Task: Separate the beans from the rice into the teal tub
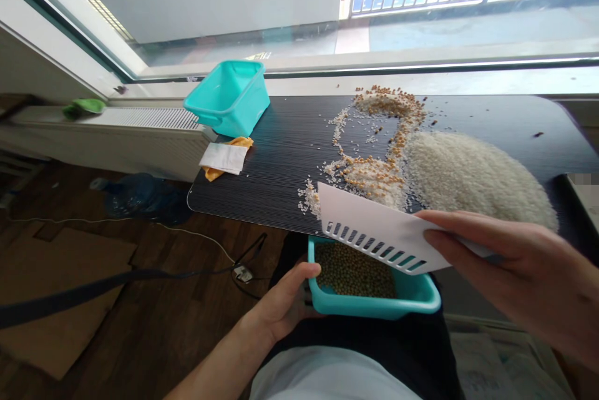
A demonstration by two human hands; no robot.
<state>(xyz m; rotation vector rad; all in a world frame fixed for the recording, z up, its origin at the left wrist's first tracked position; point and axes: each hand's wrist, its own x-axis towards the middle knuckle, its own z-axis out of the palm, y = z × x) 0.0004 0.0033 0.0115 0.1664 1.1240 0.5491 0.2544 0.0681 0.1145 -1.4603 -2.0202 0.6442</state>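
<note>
My left hand (pixel 286 300) grips the left end of a turquoise plastic bin (pixel 374 307), its thumb over the rim. Small greenish-brown beans (pixel 355 270) lie inside it. A thin white plastic sheet with a row of slots (pixel 369 216) is pinched in my right hand (pixel 510 263). The sheet tilts above the bin and hides part of its far side. Beyond it, tan round beans mixed with white grains (pixel 374 178) lie in a loose ring on the dark table (pixel 281 163). A large heap of rice-like white grains (pixel 477 169) spreads to the right.
Another turquoise bin (pixel 257 107) stands at the table's far left. In front of it lies a folded white and orange cloth (pixel 226 156). A radiator (pixel 150 118) and window run behind. Cables (pixel 243 272), a large clear bottle (pixel 140 197) and cardboard (pixel 60 287) are on the floor.
</note>
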